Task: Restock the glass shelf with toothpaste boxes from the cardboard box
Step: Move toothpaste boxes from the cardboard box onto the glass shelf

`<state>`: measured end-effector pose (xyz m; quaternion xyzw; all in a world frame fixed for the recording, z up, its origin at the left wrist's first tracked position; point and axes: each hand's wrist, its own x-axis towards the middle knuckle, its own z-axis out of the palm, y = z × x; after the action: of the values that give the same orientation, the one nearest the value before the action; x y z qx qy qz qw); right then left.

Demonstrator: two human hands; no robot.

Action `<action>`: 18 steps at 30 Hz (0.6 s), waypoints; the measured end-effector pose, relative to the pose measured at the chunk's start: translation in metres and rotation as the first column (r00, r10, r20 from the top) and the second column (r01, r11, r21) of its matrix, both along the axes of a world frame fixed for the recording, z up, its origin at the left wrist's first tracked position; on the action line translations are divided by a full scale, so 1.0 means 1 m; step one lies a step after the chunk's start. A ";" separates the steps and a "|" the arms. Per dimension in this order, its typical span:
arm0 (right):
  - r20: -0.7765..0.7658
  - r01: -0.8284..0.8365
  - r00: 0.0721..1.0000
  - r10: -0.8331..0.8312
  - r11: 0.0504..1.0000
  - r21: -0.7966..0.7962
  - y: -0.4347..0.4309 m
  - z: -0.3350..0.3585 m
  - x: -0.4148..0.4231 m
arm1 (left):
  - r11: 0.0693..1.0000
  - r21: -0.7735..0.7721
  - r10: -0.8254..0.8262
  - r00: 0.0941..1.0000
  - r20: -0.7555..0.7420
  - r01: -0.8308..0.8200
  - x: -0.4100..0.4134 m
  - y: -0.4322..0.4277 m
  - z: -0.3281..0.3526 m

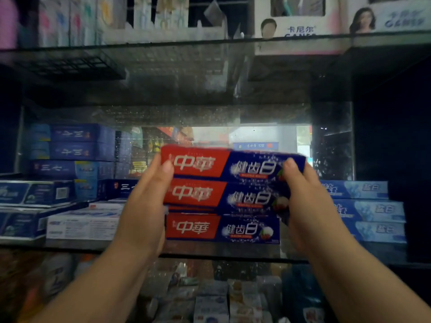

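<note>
Only open slot on the glass shelf [221, 251] is the middle one, over the single red-and-blue box [222, 228] lying there, and the two red-and-blue boxes [233, 178] gripped between my left hand [144, 206] and right hand [305, 206] nearly fill its width. Dark blue stack [70, 148] and white boxes [81, 226] hem it in on the left, light blue stack [368, 210] crowds the right, upper glass shelf [163, 46] caps it well overhead.

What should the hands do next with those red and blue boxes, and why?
Probably lower them level onto the matching box lying on the glass shelf. The left hand and right hand grip two stacked toothpaste boxes by their ends, slightly tilted, right above it.
</note>
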<state>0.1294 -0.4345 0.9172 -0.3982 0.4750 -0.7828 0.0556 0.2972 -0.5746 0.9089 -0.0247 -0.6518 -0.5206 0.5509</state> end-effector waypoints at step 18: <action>0.072 -0.161 0.986 0.148 0.952 0.259 -0.062 0.059 -0.078 | 0.979 0.166 -0.167 0.928 0.333 0.116 -0.052 -0.082 0.071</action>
<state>0.0513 -0.4970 0.9766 -0.4029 0.5406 -0.7159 0.1814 0.2452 -0.6570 0.9803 0.0595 -0.6958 -0.6006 0.3893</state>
